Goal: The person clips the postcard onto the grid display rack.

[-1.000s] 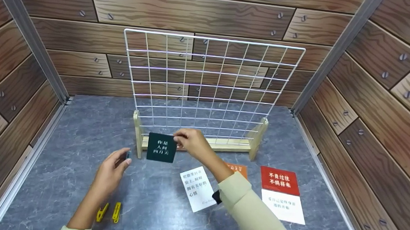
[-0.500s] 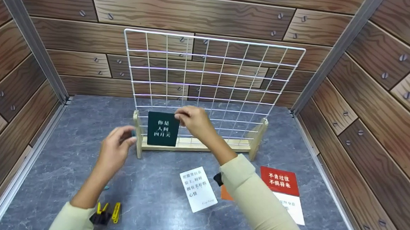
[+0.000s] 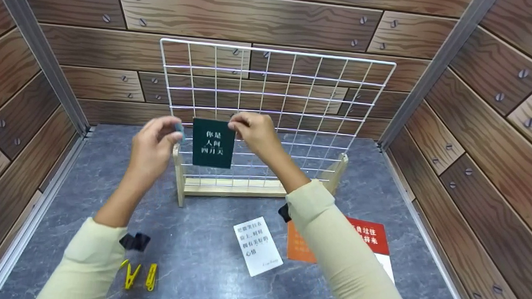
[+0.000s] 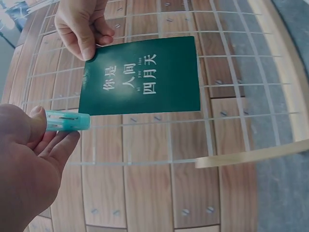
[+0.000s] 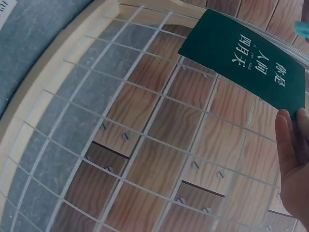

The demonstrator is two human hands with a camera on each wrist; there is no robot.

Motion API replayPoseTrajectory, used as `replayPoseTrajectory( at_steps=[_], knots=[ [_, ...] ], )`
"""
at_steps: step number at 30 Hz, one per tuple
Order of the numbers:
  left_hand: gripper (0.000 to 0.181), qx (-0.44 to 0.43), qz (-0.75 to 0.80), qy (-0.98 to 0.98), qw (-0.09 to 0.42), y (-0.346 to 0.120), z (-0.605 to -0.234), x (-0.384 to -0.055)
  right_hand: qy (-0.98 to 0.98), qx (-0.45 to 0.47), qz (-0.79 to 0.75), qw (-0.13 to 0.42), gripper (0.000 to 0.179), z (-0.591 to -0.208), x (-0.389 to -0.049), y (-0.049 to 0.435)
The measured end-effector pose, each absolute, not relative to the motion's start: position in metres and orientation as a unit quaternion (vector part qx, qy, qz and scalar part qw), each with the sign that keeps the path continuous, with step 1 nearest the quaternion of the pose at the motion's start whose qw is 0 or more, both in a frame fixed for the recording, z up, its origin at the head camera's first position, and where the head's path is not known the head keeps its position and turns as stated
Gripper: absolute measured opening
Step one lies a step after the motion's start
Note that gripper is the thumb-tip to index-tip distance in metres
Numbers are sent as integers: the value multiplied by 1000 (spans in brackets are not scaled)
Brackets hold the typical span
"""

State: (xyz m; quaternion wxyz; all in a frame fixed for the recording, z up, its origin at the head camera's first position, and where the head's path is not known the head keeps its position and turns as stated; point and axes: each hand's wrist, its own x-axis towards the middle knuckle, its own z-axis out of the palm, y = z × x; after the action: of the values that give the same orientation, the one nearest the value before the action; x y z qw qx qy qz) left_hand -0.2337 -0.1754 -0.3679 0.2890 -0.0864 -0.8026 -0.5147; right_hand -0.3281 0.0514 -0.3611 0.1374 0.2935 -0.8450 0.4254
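Observation:
My right hand (image 3: 255, 133) pinches a dark green card (image 3: 213, 143) with white Chinese characters by its upper right corner. The card hangs upright in front of the left part of a white wire grid rack (image 3: 296, 96). Just left of the card, my left hand (image 3: 154, 143) pinches a light blue plastic clothespin (image 4: 67, 121) between thumb and fingers. In the left wrist view the clothespin's tip points at the card's edge, close to its upper corner. The right wrist view shows my right fingertips (image 5: 285, 121) at the opposite corner.
The grid stands in a pale wooden base (image 3: 232, 191). On the grey floor lie a white card (image 3: 258, 246), an orange card (image 3: 299, 247) and a red card (image 3: 373, 232) partly behind my right sleeve. Yellow clothespins (image 3: 151, 277) lie at front left. Wood-patterned walls enclose the space.
Both hands have risen together, lifting the green card from low near the base up in front of the grid. The clothespin in my left hand has come up beside the card's upper left corner.

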Motion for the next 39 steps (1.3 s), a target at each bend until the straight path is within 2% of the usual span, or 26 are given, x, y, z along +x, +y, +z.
replayPoseTrajectory(
  at_steps=[13,26,39],
  knots=[
    [25,-82,-511,-800,303,-168,-323,-259,-882,289,298,221,19,-308,-337,36],
    [20,-87,-544,-758,347,-162,-287,-285,-889,276,268,247,21,-281,-341,25],
    [16,-59,-577,-743,333,-154,-262,-298,-891,248,279,260,21,-270,-342,14]
  ],
)
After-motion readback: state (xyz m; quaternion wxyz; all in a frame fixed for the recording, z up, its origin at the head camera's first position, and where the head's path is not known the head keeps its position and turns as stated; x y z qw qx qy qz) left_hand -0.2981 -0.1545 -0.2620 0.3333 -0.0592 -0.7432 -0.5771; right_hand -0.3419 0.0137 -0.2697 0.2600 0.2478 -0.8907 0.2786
